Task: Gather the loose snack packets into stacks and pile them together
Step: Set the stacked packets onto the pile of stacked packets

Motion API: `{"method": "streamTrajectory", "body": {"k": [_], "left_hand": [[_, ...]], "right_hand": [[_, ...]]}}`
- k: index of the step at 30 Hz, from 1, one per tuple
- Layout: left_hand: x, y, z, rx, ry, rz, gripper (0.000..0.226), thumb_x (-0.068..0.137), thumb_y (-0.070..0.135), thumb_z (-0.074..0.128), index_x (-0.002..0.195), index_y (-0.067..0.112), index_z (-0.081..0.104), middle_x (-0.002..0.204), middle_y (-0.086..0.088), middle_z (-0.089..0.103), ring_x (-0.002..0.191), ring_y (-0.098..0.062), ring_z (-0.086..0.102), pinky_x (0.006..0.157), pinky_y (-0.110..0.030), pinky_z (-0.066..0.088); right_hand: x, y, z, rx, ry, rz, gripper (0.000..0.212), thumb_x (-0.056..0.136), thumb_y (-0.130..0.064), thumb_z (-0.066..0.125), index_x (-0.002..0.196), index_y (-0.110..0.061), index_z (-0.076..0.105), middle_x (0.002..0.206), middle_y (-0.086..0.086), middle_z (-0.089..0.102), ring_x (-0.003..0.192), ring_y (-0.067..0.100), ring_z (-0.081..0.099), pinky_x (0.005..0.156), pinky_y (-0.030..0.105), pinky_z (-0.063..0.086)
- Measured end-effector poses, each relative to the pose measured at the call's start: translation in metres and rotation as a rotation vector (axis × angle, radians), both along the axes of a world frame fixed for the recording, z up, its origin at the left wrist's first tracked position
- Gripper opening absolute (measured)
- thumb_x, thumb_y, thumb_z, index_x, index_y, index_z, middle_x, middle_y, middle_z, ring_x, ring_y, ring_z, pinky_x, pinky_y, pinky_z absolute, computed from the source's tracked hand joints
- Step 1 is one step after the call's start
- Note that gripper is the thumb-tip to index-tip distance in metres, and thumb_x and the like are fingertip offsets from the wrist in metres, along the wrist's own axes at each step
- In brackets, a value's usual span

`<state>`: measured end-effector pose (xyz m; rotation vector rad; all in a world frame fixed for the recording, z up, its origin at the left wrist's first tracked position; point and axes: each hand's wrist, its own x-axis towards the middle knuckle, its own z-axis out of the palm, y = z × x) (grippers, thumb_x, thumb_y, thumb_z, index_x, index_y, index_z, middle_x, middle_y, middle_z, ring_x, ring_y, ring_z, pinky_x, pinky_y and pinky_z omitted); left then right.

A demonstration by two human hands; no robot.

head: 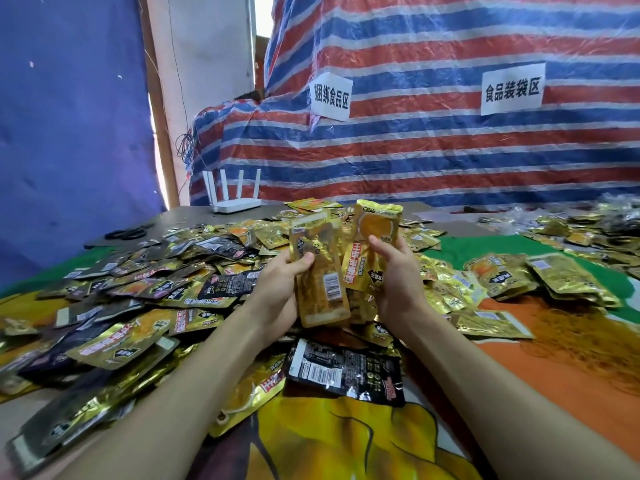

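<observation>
Left hand (pixel 278 284), grip clamped on a packet stack (pixel 321 292); right hand (pixel 396 280), grip clamped on one packet (pixel 376 232), over the heap (pixel 138 306).

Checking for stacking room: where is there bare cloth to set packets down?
Free: green cloth between the loose heap and the stacks on the right; orange cloth beside the rubber bands; yellow cloth at the near edge, below the black packet. Crowded: the whole left side.

Zone signs (pixel 512 88), snack packets (pixel 138 289) mark a packing workshop.
</observation>
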<state>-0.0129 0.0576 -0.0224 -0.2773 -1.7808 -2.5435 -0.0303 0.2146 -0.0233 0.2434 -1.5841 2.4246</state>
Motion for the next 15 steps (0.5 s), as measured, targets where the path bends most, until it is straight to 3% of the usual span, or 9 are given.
{"method": "streamTrajectory", "body": {"k": [2,4,6,10,12,15], "left_hand": [[0.000,0.000,0.001,0.066,0.029,0.026,0.024,0.106,0.011,0.041,0.126,0.007,0.054,0.096,-0.009,0.072,0.085,-0.021,0.072,0.068,-0.043,0.060],[0.001,-0.001,0.002,0.138,0.049,0.035,0.025,0.107,0.011,0.038,0.125,0.009,0.055,0.100,-0.010,0.070,0.094,-0.026,0.070,0.076,-0.048,0.057],[0.002,-0.003,0.003,0.209,0.063,0.033,0.025,0.107,0.012,0.038,0.122,0.012,0.058,0.099,-0.008,0.072,0.094,-0.025,0.071,0.075,-0.047,0.057],[0.004,-0.002,0.005,0.275,0.086,0.022,0.026,0.106,0.010,0.038,0.123,0.013,0.058,0.102,-0.009,0.073,0.094,-0.024,0.073,0.071,-0.045,0.058],[0.005,0.005,0.002,0.235,0.126,0.046,0.026,0.106,0.008,0.039,0.125,0.012,0.055,0.103,-0.010,0.073,0.093,-0.023,0.074,0.068,-0.042,0.061],[0.006,0.021,-0.005,0.119,0.160,0.068,0.029,0.107,0.008,0.038,0.131,0.012,0.052,0.117,-0.015,0.071,0.105,-0.027,0.071,0.074,-0.037,0.061]], "right_hand": [[0.001,0.003,0.000,-0.041,0.012,-0.084,0.022,0.098,-0.017,0.057,0.093,-0.033,0.071,0.106,0.003,0.074,0.104,0.023,0.068,0.086,0.048,0.056],[0.001,0.006,0.000,-0.068,0.050,-0.211,0.018,0.099,-0.016,0.057,0.096,-0.029,0.069,0.093,-0.006,0.073,0.085,0.008,0.069,0.072,0.032,0.055],[0.002,0.010,0.001,-0.040,0.085,-0.366,0.015,0.099,-0.015,0.058,0.096,-0.027,0.066,0.086,-0.008,0.069,0.077,0.007,0.066,0.065,0.028,0.054],[0.006,0.007,-0.003,0.221,0.137,-0.363,0.020,0.099,-0.010,0.058,0.096,-0.029,0.063,0.092,-0.001,0.068,0.086,0.018,0.065,0.071,0.036,0.058],[0.010,-0.005,-0.007,0.261,0.122,-0.231,0.021,0.101,-0.008,0.052,0.100,-0.025,0.064,0.098,0.005,0.070,0.090,0.025,0.067,0.072,0.037,0.060],[0.012,-0.022,-0.012,0.285,0.129,-0.172,0.023,0.103,-0.010,0.040,0.103,-0.014,0.063,0.102,0.017,0.069,0.096,0.039,0.066,0.083,0.050,0.056]]}}
